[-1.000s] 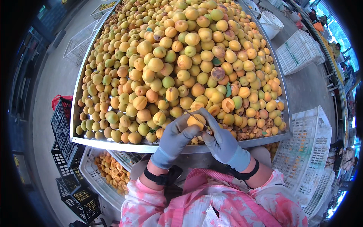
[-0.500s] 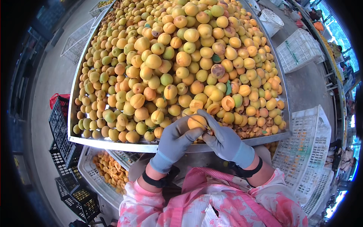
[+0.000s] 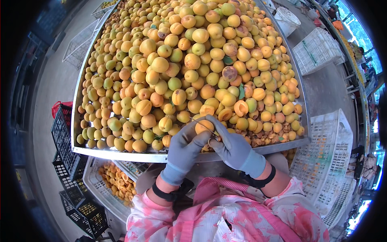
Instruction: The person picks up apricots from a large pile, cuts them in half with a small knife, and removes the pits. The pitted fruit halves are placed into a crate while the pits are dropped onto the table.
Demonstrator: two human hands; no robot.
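Observation:
Both my hands wear grey gloves and meet at the near edge of a big metal tray (image 3: 121, 155) heaped with yellow, orange and green apricots (image 3: 189, 60). My left hand (image 3: 183, 151) grips one orange apricot (image 3: 204, 126) from below. My right hand (image 3: 231, 147) presses against the same fruit and holds a thin blade (image 3: 199, 123) laid across its top. Several halved apricots (image 3: 240, 108) lie just beyond my fingers. A band of brown pits (image 3: 264, 139) lines the tray's near right edge.
A white slatted crate (image 3: 115, 181) holding cut apricot pieces sits under the tray at lower left. Black crates (image 3: 64, 141) stack at the left. Empty white crates (image 3: 322, 157) stand at the right, another white crate (image 3: 316, 50) and a white bucket (image 3: 287, 19) farther back.
My hands stay at the tray's near edge on the same apricot. The blade has shifted slightly across the fruit; the pile looks the same.

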